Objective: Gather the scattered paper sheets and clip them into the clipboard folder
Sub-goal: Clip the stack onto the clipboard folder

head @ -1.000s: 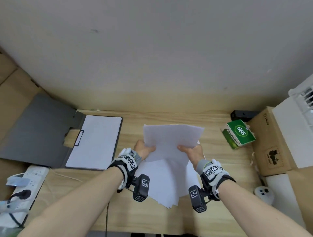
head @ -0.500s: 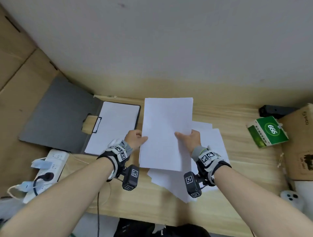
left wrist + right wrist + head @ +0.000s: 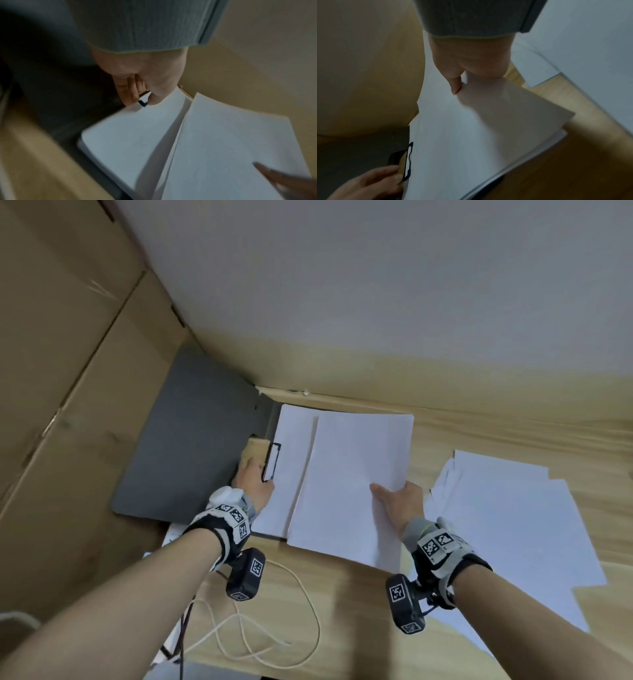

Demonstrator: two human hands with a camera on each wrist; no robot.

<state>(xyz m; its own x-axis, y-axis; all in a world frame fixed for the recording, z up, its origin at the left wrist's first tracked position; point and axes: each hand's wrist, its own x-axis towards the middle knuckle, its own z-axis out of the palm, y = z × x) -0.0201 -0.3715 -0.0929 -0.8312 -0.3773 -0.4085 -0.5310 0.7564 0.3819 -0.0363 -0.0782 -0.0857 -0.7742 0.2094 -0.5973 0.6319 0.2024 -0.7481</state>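
Note:
The grey clipboard folder (image 3: 185, 446) lies open at the table's left, with white paper (image 3: 291, 474) under its black clip (image 3: 272, 462). My left hand (image 3: 253, 477) pinches that clip (image 3: 143, 103) between fingers and thumb. My right hand (image 3: 399, 505) grips a few white sheets (image 3: 352, 474) by their right edge, thumb on top. They hang slanted over the folder's paper, their left edge short of the clip. In the right wrist view the held sheets (image 3: 462, 128) reach down toward the clip (image 3: 408, 162). More loose sheets (image 3: 513, 525) lie spread on the table to the right.
A cardboard panel (image 3: 68, 371) stands along the left side, behind the folder's cover. A white cable (image 3: 274, 628) loops on the wooden table (image 3: 513, 433) near its front edge. A pale wall (image 3: 376, 285) closes the back.
The held sheets have moved left, from above the loose pile to over the folder. My left hand let go of them and took hold of the clip.

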